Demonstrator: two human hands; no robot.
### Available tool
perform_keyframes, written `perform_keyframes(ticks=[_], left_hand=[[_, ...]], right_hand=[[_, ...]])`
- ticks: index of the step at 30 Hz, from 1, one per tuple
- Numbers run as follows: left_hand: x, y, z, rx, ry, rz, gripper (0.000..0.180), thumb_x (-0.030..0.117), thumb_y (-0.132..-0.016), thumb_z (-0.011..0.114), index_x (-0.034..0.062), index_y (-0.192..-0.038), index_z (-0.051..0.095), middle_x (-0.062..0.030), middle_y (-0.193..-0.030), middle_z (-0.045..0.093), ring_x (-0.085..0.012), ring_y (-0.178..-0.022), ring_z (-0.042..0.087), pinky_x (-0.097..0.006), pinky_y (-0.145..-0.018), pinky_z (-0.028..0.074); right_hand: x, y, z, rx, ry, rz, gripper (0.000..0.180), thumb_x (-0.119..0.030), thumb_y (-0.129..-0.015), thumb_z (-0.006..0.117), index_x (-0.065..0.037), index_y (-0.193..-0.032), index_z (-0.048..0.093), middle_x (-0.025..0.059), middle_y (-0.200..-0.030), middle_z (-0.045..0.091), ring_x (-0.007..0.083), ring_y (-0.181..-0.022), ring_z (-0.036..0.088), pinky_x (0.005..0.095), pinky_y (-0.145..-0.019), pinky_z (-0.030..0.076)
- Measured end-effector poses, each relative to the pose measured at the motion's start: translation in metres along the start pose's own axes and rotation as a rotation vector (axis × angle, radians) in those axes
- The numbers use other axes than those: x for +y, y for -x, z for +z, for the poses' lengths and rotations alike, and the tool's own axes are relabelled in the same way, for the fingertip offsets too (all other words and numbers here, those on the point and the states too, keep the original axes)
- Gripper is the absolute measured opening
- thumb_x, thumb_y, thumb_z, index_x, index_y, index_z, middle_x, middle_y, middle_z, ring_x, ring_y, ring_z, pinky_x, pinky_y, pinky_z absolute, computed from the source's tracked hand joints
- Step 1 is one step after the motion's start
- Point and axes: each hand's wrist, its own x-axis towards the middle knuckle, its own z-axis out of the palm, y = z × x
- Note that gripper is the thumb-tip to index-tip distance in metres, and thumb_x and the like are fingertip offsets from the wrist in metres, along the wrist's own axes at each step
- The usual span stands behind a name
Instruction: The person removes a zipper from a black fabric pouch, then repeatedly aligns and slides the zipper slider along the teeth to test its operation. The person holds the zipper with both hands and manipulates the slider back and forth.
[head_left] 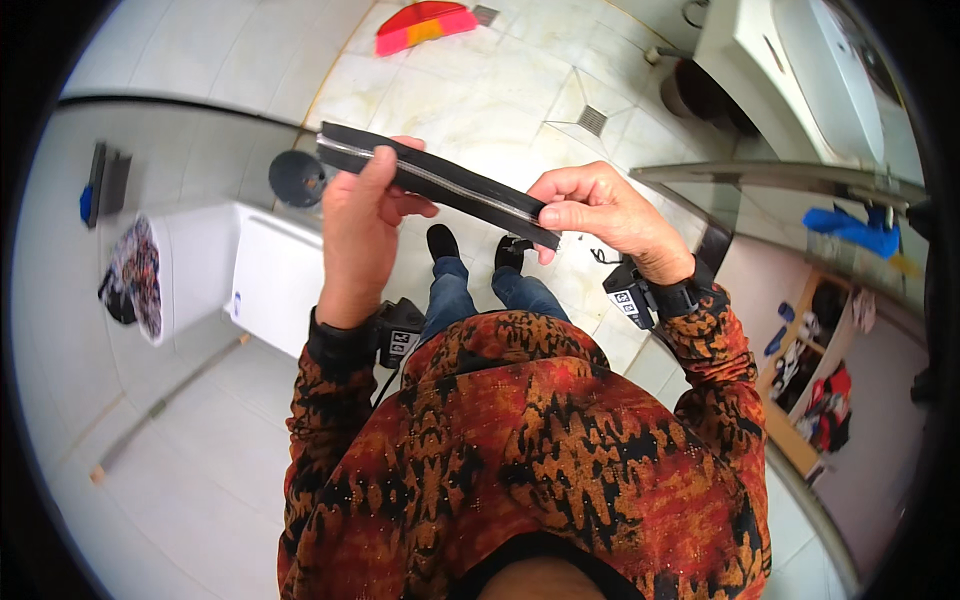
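A black zipper (455,188) with silvery teeth is stretched between my two hands, sloping down from left to right. My left hand (365,222) grips it near its left end, thumb on top and fingers behind. At the right end, my right hand (600,212) pinches it between thumb and fingers, partly covering that end. The zipper is held in the air above the tiled floor, its teeth facing up.
A red, pink and yellow broom head (428,28) lies on the floor ahead. A floor drain (592,121) is set in the tiles. To the left stands a white appliance (280,280) with patterned cloth behind; a washbasin (830,60) is at the far right, and a wooden shelf (795,375) holds shoes.
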Motion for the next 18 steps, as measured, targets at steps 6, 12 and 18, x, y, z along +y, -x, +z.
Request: perform_keyframes(ticks=[6, 12, 18], left_hand=[[0.003, -0.050, 0.016, -0.181, 0.024, 0.027, 0.034, 0.023, -0.091, 0.043, -0.0079, -0.102, 0.051, -0.0120, -0.078, 0.061, -0.0157, -0.062, 0.060, -0.024, -0.056, 0.051], [0.010, -0.083, 0.036, -0.369, 0.114, -0.069, 0.033, 0.021, -0.090, 0.044, -0.0078, -0.106, 0.049, -0.0129, -0.086, 0.060, -0.0162, -0.069, 0.060, -0.025, -0.058, 0.050], [0.010, -0.086, 0.067, -0.568, -0.122, -0.170, 0.031, 0.017, -0.086, 0.048, -0.0056, -0.107, 0.049, -0.0114, -0.091, 0.059, -0.0172, -0.074, 0.058, -0.028, -0.059, 0.048]], right_hand=[[-0.014, 0.044, -0.019, 0.273, 0.030, -0.041, 0.017, -0.010, -0.083, 0.057, 0.004, -0.093, 0.058, 0.0065, -0.073, 0.062, 0.0120, -0.060, 0.061, 0.0222, -0.057, 0.049], [-0.027, 0.044, -0.020, 0.440, -0.021, -0.096, 0.014, -0.005, -0.081, 0.055, 0.004, -0.091, 0.059, 0.0064, -0.073, 0.062, 0.0113, -0.058, 0.060, 0.0208, -0.054, 0.048], [-0.035, 0.021, -0.017, 0.497, -0.042, -0.149, 0.014, -0.006, -0.081, 0.054, 0.003, -0.090, 0.059, 0.0055, -0.071, 0.061, 0.0108, -0.058, 0.060, 0.0209, -0.053, 0.046]])
